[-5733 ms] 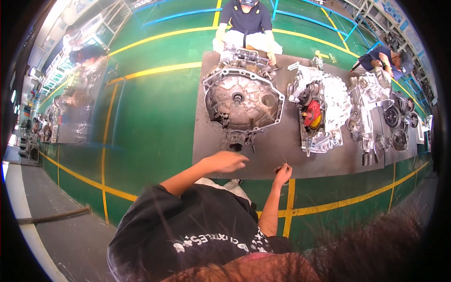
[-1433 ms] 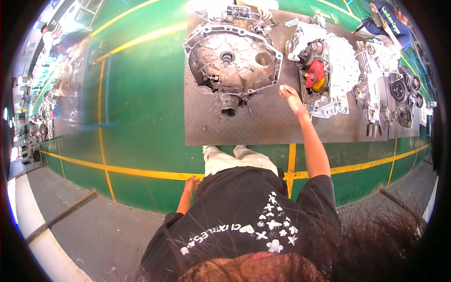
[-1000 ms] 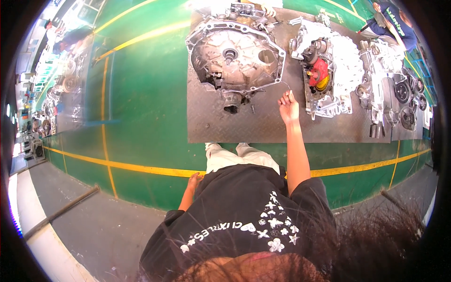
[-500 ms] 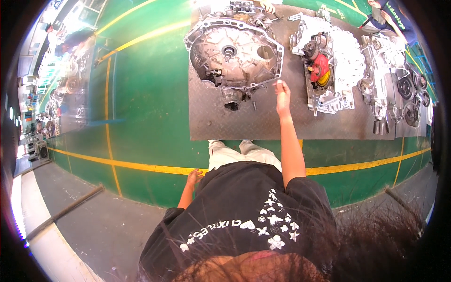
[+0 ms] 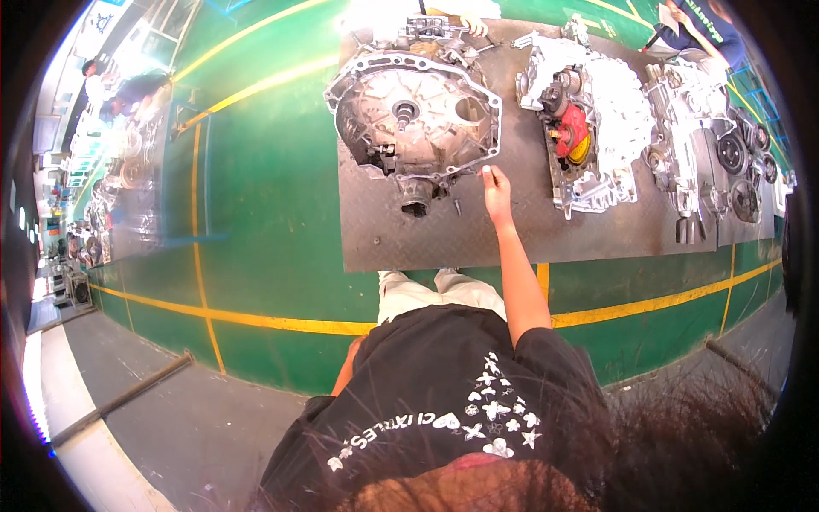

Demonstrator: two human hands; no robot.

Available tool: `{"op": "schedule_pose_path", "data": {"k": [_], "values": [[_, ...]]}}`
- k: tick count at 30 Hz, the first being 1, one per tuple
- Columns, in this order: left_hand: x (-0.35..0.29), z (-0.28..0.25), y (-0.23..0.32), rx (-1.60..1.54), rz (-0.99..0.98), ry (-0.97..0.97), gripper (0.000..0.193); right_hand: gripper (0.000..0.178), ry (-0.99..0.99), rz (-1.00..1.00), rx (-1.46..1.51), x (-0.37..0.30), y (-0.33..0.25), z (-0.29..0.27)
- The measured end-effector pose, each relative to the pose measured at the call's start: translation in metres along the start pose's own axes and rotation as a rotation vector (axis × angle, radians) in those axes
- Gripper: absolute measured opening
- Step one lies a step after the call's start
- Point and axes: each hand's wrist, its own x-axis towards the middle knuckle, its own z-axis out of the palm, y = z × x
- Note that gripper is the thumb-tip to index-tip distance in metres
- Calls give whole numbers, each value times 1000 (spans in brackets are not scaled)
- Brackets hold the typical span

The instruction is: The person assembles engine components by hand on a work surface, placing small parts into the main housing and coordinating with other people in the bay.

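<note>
A large open gearbox housing [image 5: 426, 128] lies on the metal-topped table [image 5: 409, 243], its bell-shaped mouth and central shaft facing me. My right hand [image 5: 496, 192] is at the lower right of the housing's bolt-hole flange, fingers curled and thumb uppermost. The fingertips are right beside the rim; whether they touch it, and what they hold, is too small to make out. A bolt [image 5: 458, 206] lies on the tabletop to the left of that hand. My left hand [image 5: 357, 344] hangs low by my waist, its fingers mostly hidden by my dark shirt.
To the right stand a silver gear unit [image 5: 610, 128] with red and yellow parts and an engine [image 5: 704, 162] with black pulleys. Another person's hand [image 5: 474, 24] is at a metal part [image 5: 428, 27] beyond the housing. A co-worker [image 5: 704, 34] is at the far right.
My right hand has shifted slightly left and nearer to me in the picture, staying by the flange. My left hand has drawn in behind the shirt. The whole view has shifted slightly.
</note>
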Motion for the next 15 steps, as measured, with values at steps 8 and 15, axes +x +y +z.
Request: {"op": "schedule_pose_path", "data": {"k": [8, 15], "values": [[6, -20, 2, 56, 107, 73, 50, 27, -31, -220, -514, -12, -21, -6], [-85, 23, 80, 253, 262, 72, 52, 32, -60, -37, -448, -43, 33, -55]]}}
